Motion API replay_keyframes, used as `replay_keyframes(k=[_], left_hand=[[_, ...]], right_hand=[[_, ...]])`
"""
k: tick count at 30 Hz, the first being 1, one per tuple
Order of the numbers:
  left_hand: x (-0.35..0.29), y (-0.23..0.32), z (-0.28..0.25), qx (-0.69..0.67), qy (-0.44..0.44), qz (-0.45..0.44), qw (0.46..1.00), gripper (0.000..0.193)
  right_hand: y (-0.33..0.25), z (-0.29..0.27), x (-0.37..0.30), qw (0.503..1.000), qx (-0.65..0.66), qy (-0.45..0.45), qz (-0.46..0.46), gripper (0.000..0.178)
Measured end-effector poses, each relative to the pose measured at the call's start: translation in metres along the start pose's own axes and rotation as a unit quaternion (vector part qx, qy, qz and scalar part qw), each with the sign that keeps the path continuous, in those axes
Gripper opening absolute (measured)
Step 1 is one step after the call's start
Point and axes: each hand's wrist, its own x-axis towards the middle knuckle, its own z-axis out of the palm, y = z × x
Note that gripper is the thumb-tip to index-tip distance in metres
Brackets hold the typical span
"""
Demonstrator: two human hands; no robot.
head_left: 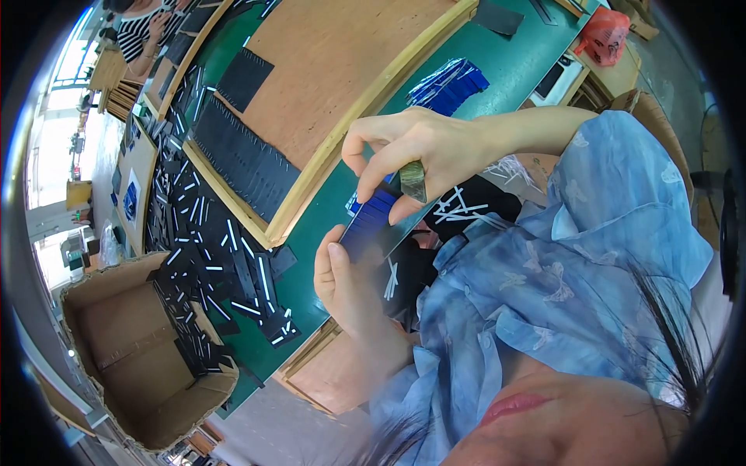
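My left hand (pixel 346 283) pinches the lower end of a dark blue flat piece (pixel 364 229) between thumb and fingers. My right hand (pixel 427 147) grips the upper end of that piece with its thumb and fingertips. Tucked in the right palm is a small greenish-brown shiny block (pixel 413 181), its kind unclear. The piece is tilted and held above the green table (pixel 307 264) near its edge; its lower part is blurred. On the table beyond my right hand lies a pile of blue strips (pixel 451 85) with shiny edges.
A wooden-framed board (pixel 334 70) carries black sheets (pixel 241 159). Black and white strips (pixel 225 256) are heaped left of it, by a cardboard box (pixel 128 342). White sticks (pixel 462 208) lie on black cloth by my lap. A red bag (pixel 604 37) sits far right; another person (pixel 140 35) sits far left.
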Motion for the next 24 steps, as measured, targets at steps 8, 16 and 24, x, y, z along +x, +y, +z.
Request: replay_keyframes(k=[8, 16, 24], left_hand=[[0.0, 0.0, 0.001, 0.001, -0.01, -0.001, 1.0, 0.031], [0.001, 0.001, -0.001, -0.006, -0.008, -0.004, 1.0, 0.031], [-0.005, 0.006, 0.011, 0.055, -0.001, 0.032, 0.998, 0.027]], right_hand=[[0.0, -0.002, -0.001, 1.0, -0.004, 0.004, -0.015, 0.032], [-0.001, -0.001, -0.002, 1.0, -0.001, 0.003, -0.012, 0.031], [-0.001, -0.002, 0.002, 0.989, 0.02, 0.002, 0.145, 0.036]])
